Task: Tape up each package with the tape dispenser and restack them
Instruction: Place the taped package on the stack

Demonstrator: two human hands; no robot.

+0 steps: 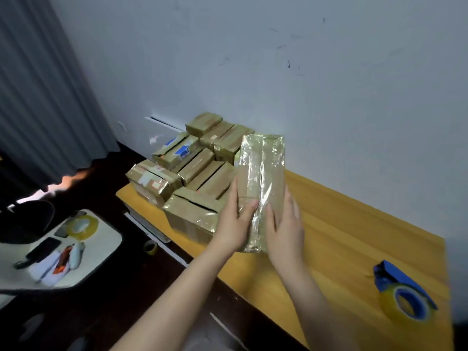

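"Above the yellow tabletop [342, 224], what do the hands have?"

"One long package [263, 168], with glossy tape running down its length. The left hand [234, 224] grips its left edge, thumb on the front. The right hand [286, 224] grips the right edge, fingers [291, 198] clamped round it."

"Is it standing on the wood?"

"Cannot tell. Its lower end is by the near edge."

"And the rest?"

"The other packages [192, 168] lie stacked at the left end against the wall, just beside the held one. The tape dispenser [402, 292] lies well apart, to the right."
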